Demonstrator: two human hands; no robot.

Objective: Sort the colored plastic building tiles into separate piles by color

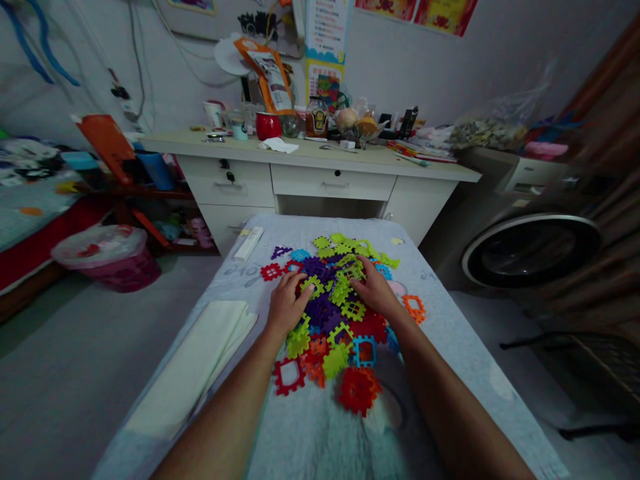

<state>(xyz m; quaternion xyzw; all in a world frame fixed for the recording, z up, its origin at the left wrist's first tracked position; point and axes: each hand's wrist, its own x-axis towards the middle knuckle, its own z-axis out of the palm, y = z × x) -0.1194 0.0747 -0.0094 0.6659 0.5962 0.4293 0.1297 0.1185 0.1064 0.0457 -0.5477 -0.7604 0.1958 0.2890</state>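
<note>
A heap of flat plastic building tiles (334, 313) in green, purple, red, orange and blue lies on a small table covered with a pale blue cloth (320, 427). My left hand (287, 303) rests palm down on the heap's left side, fingers curled over green and purple tiles. My right hand (375, 290) lies on the right side, fingers stretched flat over green tiles. Neither hand has lifted a tile. Loose red tiles (357, 390) lie nearest me.
A folded cream cloth (200, 363) lies on the table's left edge, a white box (249, 243) at its far left corner. Beyond stand a cluttered white desk (310, 175), a pink lined bin (105, 257) at left, and a washing machine (530, 250) at right.
</note>
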